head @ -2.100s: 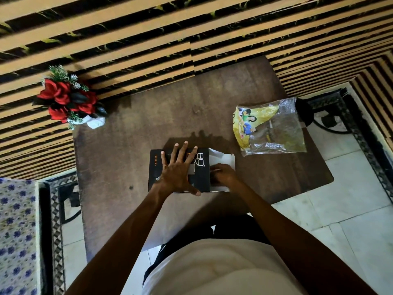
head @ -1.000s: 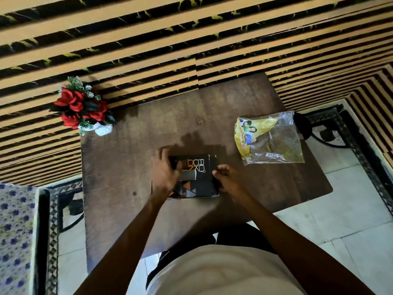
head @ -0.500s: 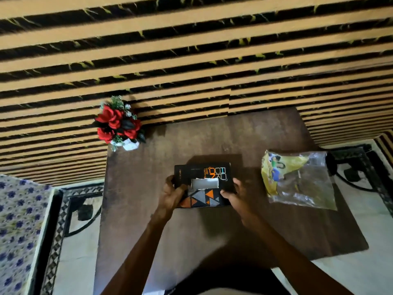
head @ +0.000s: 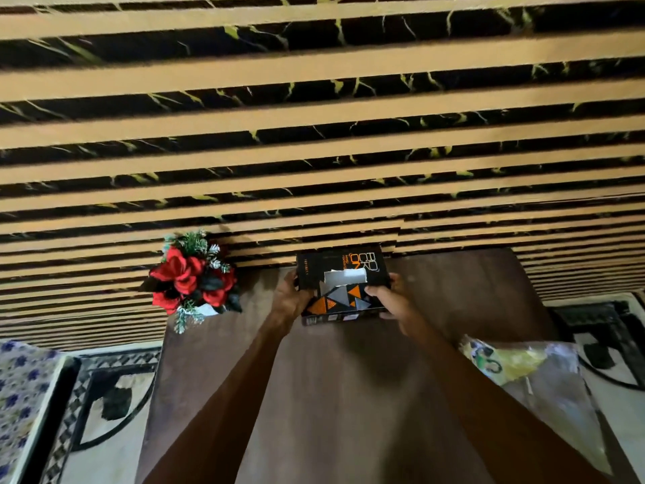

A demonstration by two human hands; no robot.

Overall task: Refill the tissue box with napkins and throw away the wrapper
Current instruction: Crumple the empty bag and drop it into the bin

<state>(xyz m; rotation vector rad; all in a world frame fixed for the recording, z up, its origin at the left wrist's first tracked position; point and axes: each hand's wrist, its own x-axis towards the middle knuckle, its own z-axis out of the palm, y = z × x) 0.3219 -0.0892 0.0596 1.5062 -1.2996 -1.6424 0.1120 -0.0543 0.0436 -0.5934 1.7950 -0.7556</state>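
Note:
A black tissue box (head: 343, 270) with orange and grey triangles is at the far edge of the brown table (head: 331, 396), close to the striped wall. White napkins show through the torn slot in its top. My left hand (head: 291, 296) grips its left end and my right hand (head: 391, 302) grips its right end. The clear and yellow plastic wrapper (head: 530, 375) lies on the table at the right, beside my right forearm.
A small white pot of red flowers (head: 192, 277) stands at the table's far left corner. The striped black and tan wall (head: 314, 134) rises just behind the table. A blue floral cushion (head: 21, 396) is at the lower left, patterned floor tiles on both sides.
Both hands closed the box's end, took it by its two ends and carried it from the table's middle to the far edge by the wall. The view tilted up.

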